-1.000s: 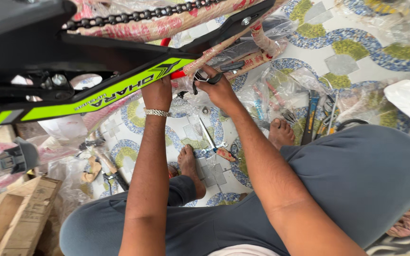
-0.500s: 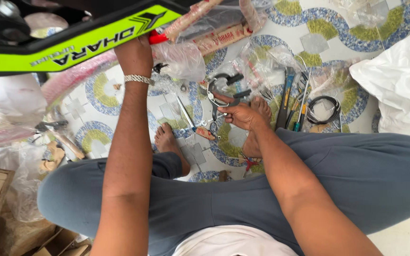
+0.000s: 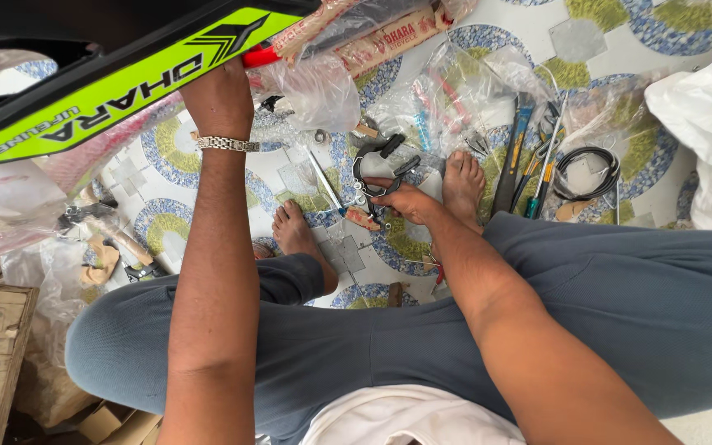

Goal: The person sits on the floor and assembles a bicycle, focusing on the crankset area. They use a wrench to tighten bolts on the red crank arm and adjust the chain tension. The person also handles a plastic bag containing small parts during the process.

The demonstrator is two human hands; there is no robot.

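Hands are working apart: your left hand [image 3: 222, 103] is gripping the frame [image 3: 109, 78], your right hand [image 3: 401, 200] is closing on the caliper [image 3: 377, 169] by the floor [image 3: 290, 177]

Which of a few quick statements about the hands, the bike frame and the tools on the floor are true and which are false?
1. The left hand grips the neon green and black bicycle frame. True.
2. The right hand is raised up at the frame. False: it is down at the patterned tile floor, on a black metal brake caliper.
3. The left wrist wears a silver metal bracelet. True.
4. The person wears shoes. False: both feet are bare.
5. A black coiled cable lies beside the long-handled tools. True.
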